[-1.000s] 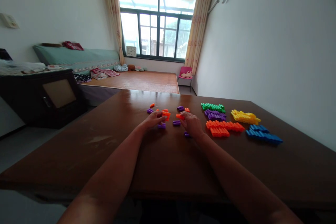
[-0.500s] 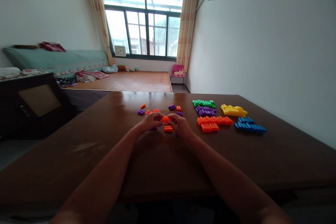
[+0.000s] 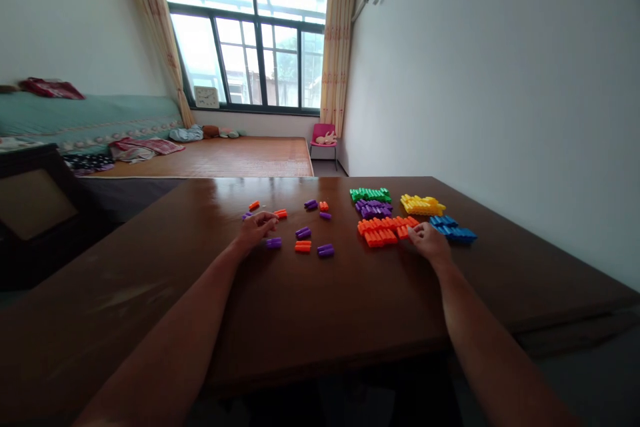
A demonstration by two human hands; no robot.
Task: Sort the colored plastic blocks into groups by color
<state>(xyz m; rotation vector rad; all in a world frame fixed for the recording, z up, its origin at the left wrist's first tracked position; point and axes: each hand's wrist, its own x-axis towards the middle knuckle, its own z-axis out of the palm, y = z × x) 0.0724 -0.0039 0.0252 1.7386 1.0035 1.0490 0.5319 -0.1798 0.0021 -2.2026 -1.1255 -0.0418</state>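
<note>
My right hand (image 3: 430, 240) is closed on an orange piece (image 3: 403, 232) at the right end of the orange rows (image 3: 380, 237). My left hand (image 3: 256, 228) rests low over the left part of the scattered pieces, its fingers bent together; what they hold, if anything, is hidden. Close by it are a purple piece (image 3: 273, 243) and an orange piece (image 3: 281, 213). More purple pieces (image 3: 325, 250) and orange pieces (image 3: 303, 247) lie between the two hands.
Behind the orange rows lie purple (image 3: 374, 209) and green rows (image 3: 370, 195). Yellow (image 3: 423, 205) and blue rows (image 3: 454, 229) are farther right, the blue beside my right hand. The brown table (image 3: 320, 307) stands before a bed (image 3: 240, 155).
My hands have parted. The right hand moved right to the orange rows with an orange piece, and the left moved slightly left. The camera view has turned a little to the right.
</note>
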